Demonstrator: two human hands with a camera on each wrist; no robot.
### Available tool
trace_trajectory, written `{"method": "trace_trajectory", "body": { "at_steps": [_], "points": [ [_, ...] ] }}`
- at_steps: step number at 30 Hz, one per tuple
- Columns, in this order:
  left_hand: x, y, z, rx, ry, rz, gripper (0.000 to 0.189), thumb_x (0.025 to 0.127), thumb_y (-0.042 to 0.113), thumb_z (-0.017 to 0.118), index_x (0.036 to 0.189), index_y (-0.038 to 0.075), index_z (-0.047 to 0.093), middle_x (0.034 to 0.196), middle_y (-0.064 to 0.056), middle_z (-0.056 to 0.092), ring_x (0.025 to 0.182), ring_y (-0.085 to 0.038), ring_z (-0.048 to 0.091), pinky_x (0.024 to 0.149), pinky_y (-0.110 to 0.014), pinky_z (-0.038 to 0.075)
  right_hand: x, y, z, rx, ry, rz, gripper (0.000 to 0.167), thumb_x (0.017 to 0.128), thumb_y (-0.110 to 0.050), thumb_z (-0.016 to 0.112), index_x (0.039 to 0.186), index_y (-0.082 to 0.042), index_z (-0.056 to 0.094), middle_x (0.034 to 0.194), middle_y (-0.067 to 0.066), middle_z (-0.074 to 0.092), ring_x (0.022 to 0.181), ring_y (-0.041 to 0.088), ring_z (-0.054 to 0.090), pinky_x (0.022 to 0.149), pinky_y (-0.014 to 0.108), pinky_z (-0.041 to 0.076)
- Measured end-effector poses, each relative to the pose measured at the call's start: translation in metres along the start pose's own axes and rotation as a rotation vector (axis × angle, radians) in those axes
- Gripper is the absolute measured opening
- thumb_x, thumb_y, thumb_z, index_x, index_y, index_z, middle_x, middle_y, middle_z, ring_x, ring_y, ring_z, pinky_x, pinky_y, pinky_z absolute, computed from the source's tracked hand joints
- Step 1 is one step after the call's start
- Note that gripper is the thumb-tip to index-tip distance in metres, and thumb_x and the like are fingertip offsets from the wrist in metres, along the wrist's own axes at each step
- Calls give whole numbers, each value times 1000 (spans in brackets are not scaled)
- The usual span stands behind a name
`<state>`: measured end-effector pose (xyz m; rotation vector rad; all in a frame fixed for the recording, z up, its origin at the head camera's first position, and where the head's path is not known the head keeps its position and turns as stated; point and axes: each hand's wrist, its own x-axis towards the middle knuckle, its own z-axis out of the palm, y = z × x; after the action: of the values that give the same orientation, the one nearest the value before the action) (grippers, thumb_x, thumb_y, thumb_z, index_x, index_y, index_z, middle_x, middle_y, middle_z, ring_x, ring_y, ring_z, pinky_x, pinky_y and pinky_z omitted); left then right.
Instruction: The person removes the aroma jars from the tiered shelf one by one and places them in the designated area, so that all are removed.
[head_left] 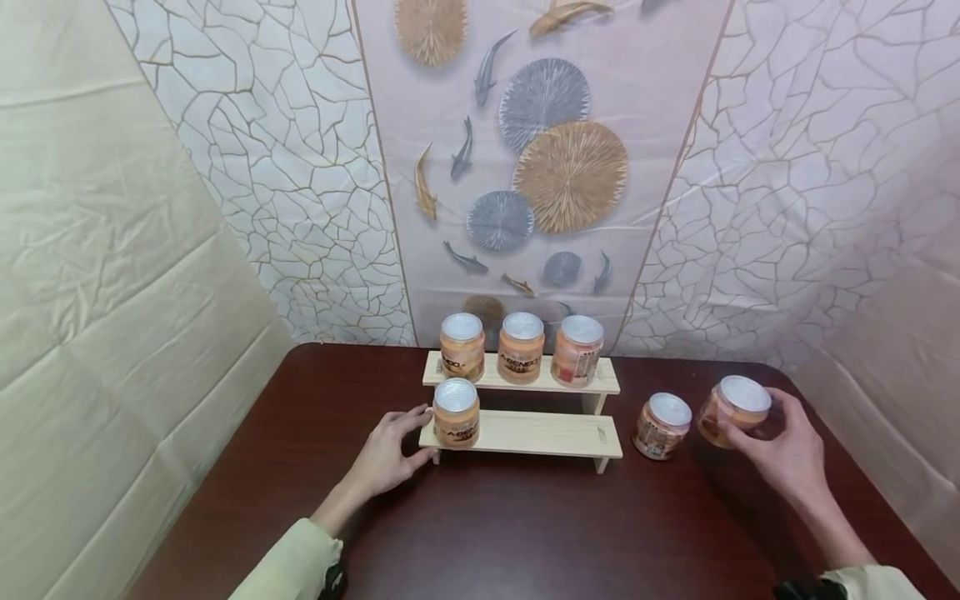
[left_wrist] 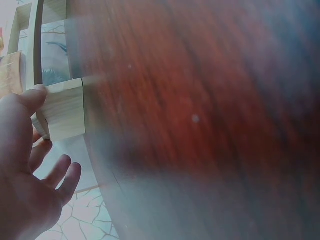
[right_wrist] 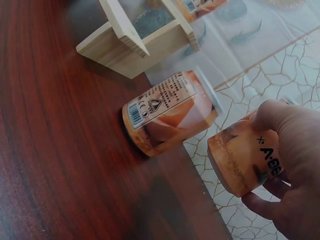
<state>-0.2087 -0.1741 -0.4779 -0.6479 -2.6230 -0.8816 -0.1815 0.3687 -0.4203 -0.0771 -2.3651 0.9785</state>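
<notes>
Right hand [head_left: 791, 446]: thumb and fingers curled round the side of one orange-labelled jar [head_left: 738, 402], spread only as wide as its body; the jar is near upright, silver lid uppermost, and appears raised off the dark table [head_left: 540, 525].

Left hand [head_left: 386, 454]: thumb and forefinger pinch the left end of the two-tier wooden rack [head_left: 536, 429]; its other fingers are loosely bent.

Key relation: the held jar lies to the right of the rack, well apart from it — a loose jar [head_left: 660, 429] stands on the table between them, just beside the held one. The right hand is the nearer to both. Jar axis vertical; rack's long axis left to right.

Also on the rack: one jar [head_left: 456, 417] at the lower tier's left end; three upper-tier jars [head_left: 521, 354] in a row, lids up.
</notes>
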Motion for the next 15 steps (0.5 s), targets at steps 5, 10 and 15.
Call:
{"method": "trace_trajectory", "body": {
  "at_steps": [5, 10, 15],
  "points": [
    [2, -1, 0, 1, -6, -3, 56, 83, 22, 83, 133, 4, 64, 142, -14, 56, 117, -36, 54, 90, -56, 48, -3, 4, 2, -7, -11, -3, 76, 72, -4, 86, 135, 9, 46, 119, 34, 55, 87, -20, 35, 64, 1, 38],
    [3, 0, -1, -2, -11, -8, 57, 83, 22, 84, 133, 4, 64, 142, -14, 56, 118, -35, 54, 91, -56, 47, -6, 8, 4, -35, -23, -14, 74, 72, -6, 86, 133, 10, 47, 117, 35, 56, 86, -6, 48, 65, 3, 35],
    [2, 0, -1, 1, -17, -8, 57, 83, 22, 84, 133, 4, 64, 142, -14, 56, 118, -36, 54, 91, -57, 47, -9, 10, 7, -60, -36, -21, 74, 72, -5, 86, 132, 10, 47, 115, 35, 57, 94, 38, 54, 66, 4, 34]
  ]
}}
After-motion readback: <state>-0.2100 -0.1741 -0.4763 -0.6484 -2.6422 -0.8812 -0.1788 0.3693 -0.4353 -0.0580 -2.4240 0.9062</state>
